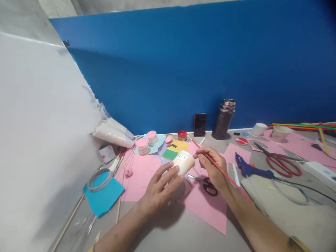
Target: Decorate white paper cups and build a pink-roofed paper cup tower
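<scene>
My left hand (162,189) is closed around a small white paper cup (186,161) printed with little coloured marks, held tilted above the pink paper. My right hand (211,164) pinches a long thin red stick (224,174), which slants from near the red pot down along my forearm. The fingertips of that hand are close to the cup's rim; whether they touch it I cannot tell. Below the cup lie dark-handled scissors (210,186) on pink paper (204,215). Behind it stand two paper cups with pink tops, one of them the nearer cup (143,147), and an open red pot (182,135).
To the right are a blue glue gun (253,169) with its cord, red-handled scissors (283,166) and a white power strip (321,175). A dark flask (223,120) and a phone (200,125) stand by the blue board (183,70). Left lies a tape roll (90,184) on blue felt (105,201).
</scene>
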